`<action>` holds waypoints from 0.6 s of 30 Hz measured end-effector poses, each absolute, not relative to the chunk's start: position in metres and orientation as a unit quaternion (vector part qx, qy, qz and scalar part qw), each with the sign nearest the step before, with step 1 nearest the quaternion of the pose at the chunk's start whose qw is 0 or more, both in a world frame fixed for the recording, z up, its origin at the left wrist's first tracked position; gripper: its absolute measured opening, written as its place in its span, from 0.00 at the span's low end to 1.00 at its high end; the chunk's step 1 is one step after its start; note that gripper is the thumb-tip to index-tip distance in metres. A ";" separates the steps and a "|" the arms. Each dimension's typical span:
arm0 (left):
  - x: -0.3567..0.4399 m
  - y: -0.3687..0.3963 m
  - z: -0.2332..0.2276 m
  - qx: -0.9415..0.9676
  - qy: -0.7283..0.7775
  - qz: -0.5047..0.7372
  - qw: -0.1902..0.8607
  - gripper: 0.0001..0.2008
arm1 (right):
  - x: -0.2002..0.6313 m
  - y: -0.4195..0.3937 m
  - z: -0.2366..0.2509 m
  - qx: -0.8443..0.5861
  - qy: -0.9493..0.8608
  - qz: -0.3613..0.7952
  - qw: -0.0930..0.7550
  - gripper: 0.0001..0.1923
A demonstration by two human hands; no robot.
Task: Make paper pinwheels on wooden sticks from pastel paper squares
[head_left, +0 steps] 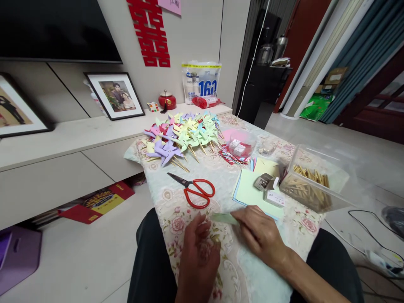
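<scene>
Hands (pixel 230 244) pinching folded green paper (pixel 224 218), floral tablecloth (pixel 176 223)

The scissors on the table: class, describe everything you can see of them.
The scissors have red loop handles, plastic by the look, and dark metal blades. They lie flat and shut on the floral tablecloth, blades pointing toward the far left, handles nearer the person. No hand touches them; they lie between the pinwheels and the left hand, left of the paper stack.
</scene>
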State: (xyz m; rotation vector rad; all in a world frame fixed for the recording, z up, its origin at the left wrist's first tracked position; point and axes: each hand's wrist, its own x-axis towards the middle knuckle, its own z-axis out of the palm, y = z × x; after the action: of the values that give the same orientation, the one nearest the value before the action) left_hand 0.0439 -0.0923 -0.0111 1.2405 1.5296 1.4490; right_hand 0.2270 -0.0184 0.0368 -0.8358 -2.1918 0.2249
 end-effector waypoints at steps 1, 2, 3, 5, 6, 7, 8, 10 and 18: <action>0.047 -0.089 -0.011 0.436 0.563 0.590 0.381 0.32 | 0.224 -0.020 0.040 -0.354 -0.831 0.133 0.407 0.12; 0.049 -0.086 -0.010 0.402 0.534 0.613 0.421 0.36 | 0.220 -0.022 0.044 -0.382 -0.802 0.178 0.424 0.11; 0.050 -0.083 -0.008 0.377 0.503 0.627 0.460 0.40 | 0.215 -0.025 0.048 -0.405 -0.775 0.220 0.433 0.10; 0.048 -0.080 -0.003 0.331 0.460 0.630 0.531 0.40 | 0.206 -0.030 0.054 -0.424 -0.744 0.282 0.432 0.09; 0.046 -0.079 0.001 0.300 0.455 0.628 0.556 0.35 | 0.201 -0.032 0.056 -0.420 -0.742 0.304 0.425 0.09; 0.044 -0.079 0.004 0.264 0.460 0.628 0.570 0.28 | 0.198 -0.033 0.058 -0.407 -0.746 0.324 0.415 0.10; 0.041 -0.080 0.008 0.227 0.472 0.631 0.573 0.22 | 0.195 -0.033 0.060 -0.390 -0.752 0.347 0.402 0.10; 0.037 -0.080 0.015 0.172 0.499 0.633 0.566 0.15 | 0.190 -0.027 0.062 -0.365 -0.753 0.398 0.375 0.10; 0.039 -0.076 0.011 0.081 0.429 0.691 0.577 0.15 | 0.134 0.041 0.051 -0.439 -0.860 0.195 0.175 0.11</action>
State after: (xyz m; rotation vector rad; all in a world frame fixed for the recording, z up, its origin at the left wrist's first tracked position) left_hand 0.0391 -0.0764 0.0115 0.1891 1.0039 1.6165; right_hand 0.1344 0.0412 0.0512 -1.2428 -2.4369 0.5517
